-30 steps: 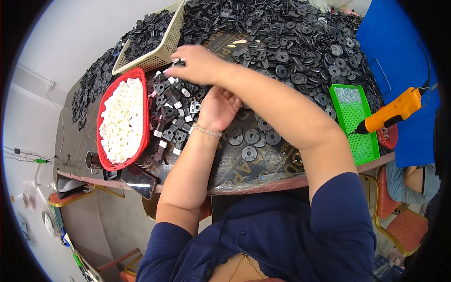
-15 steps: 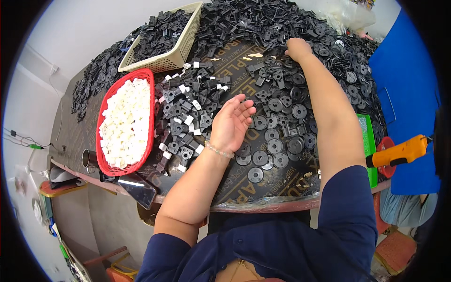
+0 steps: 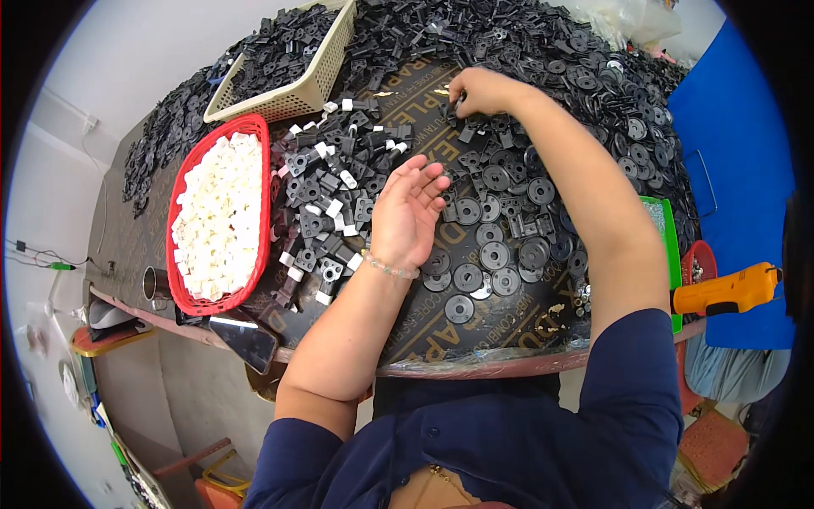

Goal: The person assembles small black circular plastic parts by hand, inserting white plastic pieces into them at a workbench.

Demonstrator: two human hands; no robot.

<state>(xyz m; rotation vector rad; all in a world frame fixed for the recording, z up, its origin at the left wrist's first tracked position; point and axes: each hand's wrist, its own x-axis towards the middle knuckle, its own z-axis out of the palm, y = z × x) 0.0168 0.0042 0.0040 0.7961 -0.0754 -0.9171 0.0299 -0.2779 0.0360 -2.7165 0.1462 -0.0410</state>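
My left hand (image 3: 407, 212) hovers over the middle of the table, palm turned to the right, fingers loosely curled and apart, with nothing in it. It is between the black parts with white blocks (image 3: 335, 204) and the black round discs (image 3: 494, 254). Farther off, my right hand (image 3: 487, 92) is closed, fingers pointing down and left, around a small black plastic part (image 3: 459, 99). Just beneath it lie loose black plastic brackets (image 3: 496, 131); its fingertips are partly hidden.
A red basket (image 3: 264, 204) of white blocks stands at left, behind a phone (image 3: 246, 337). A cream crate (image 3: 326, 81) holds black parts. Heaped black parts (image 3: 509, 38) cover the far side. An orange power tool (image 3: 729, 290) and green tray (image 3: 670, 254) are at right.
My right hand has moved left and slightly nearer, from the far heap to the loose brackets. My left hand has shifted slightly left, staying open.
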